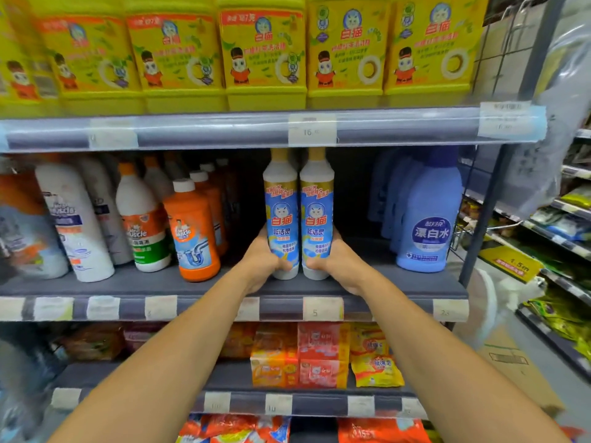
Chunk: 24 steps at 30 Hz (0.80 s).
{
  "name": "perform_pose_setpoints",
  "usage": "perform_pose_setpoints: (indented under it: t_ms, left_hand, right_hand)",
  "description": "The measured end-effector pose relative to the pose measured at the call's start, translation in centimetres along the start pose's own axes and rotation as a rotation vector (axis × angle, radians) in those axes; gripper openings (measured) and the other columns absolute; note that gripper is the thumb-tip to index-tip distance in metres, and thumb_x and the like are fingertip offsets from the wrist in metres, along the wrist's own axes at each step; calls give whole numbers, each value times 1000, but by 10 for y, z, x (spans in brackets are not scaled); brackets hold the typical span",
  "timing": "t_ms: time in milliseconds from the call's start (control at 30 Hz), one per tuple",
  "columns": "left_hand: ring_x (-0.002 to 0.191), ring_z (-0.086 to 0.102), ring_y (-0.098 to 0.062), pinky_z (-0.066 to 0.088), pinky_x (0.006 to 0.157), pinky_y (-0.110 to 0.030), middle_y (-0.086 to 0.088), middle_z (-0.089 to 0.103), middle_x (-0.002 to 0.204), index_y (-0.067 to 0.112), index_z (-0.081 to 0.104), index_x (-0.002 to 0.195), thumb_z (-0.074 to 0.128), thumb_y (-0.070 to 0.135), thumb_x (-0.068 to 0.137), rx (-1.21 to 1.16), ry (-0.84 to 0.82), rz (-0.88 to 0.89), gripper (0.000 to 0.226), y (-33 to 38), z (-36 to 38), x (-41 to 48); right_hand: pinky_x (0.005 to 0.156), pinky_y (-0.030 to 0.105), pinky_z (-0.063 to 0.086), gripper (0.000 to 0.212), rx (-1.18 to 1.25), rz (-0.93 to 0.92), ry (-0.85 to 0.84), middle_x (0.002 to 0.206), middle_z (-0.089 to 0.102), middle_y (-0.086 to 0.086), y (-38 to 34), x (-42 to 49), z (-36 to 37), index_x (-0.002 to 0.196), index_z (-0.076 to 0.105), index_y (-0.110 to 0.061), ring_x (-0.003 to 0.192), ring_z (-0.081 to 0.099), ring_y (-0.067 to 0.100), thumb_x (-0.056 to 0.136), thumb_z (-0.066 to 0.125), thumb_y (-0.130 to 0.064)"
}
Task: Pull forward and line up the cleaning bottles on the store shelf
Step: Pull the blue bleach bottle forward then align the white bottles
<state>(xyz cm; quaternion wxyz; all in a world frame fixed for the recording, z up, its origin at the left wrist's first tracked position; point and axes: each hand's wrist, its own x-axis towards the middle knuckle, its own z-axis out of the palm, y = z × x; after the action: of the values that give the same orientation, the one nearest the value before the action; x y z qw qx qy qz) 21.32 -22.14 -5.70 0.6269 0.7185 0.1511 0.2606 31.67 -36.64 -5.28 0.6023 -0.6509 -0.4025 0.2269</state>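
Centre of frame, middle grey metal shelf (399, 282): two tall white plastic bottles with blue labels, left bottle (281, 215) and right bottle (316, 215), upright, touching side by side near the shelf front edge. Left hand (262, 260) wrapped around left bottle's lower part, right hand (335, 260) wrapped around right bottle's. Orange drain-cleaner bottle (195, 231) centre-left, blue bleach bottle (428, 219) centre-right. Yellow detergent tubs (262, 52) along the top.

Grey store shelving (224, 287) (paper price tags), further aisle (569, 219) at right, grey floor (524, 340)
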Motion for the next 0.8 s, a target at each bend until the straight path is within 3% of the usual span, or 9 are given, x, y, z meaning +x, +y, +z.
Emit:
perform_pose_setpoints:
  t_ms: [67,167,267,333,433,500,567,667,800]
  left_hand:
    - [105,64,-24,55,85,-39,-10,66,112,16,45,128,67,-26,55,13,5,-5,87,2,1,-1]
    - [107,62,-21,55,82,-32,-6,64,114,18,43,131,72,-20,57,89,3,-2,88,9,4,-7]
    - [114,57,-13,52,91,-34,7,55,126,21,35,141,80,-4,65,147,56,-5,92,14,-6,-20]
    - [112,53,-10,50,91,-33,9,48,123,20,39,138,77,6,74,195,150,33,76,16,-22,-36]
    - [79,58,-2,47,66,-12,2,60,95,24,57,100,67,4,80,304,307,229,30,21,-53,-67]
    - [63,52,0,40,57,-10,3,55,73,21,55,81,59,-5,78,322,448,352,26,23,-76,-83]
    - [59,47,0,38,57,-14,5,50,67,16,52,75,52,-6,75,281,561,402,22,25,-101,-93]
    - [63,46,-4,36,59,-17,3,49,70,14,51,77,46,3,68,212,640,375,15,21,-134,-95]
    - [113,52,-21,39,86,-27,-7,56,116,5,52,118,53,-11,74,122,447,79,47,6,-165,-80]
  right_hand:
    - [84,20,53,81,-8,1,16,124,59,2,1,0,2,138,34,-22,110,61,10,72,73,4]
    - [93,34,52,79,-39,21,67,124,61,4,-1,-2,1,135,38,-22,108,62,13,70,76,2]
    - [96,41,50,81,-94,61,340,129,57,3,-8,-6,6,139,38,-15,113,59,18,71,80,-4]
    - [90,32,51,58,-115,-36,612,125,59,5,-13,-12,18,127,49,-13,109,59,17,75,74,-4]
    - [76,11,46,28,-180,-297,780,105,61,4,-25,-28,55,100,58,-19,90,59,9,79,62,-2]
    - [72,2,39,23,-215,-437,782,95,57,1,-33,-33,87,92,59,-17,84,57,4,75,57,-1]
    - [73,1,38,25,-226,-482,731,91,56,0,-37,-29,118,92,59,-17,84,56,4,74,57,0]
    - [80,9,43,33,-147,-264,423,105,61,0,-35,-10,157,108,59,-19,99,61,14,80,63,-1]
    - [98,28,37,76,-163,-2,188,145,43,5,-26,19,193,144,33,-14,132,42,19,79,72,-12]
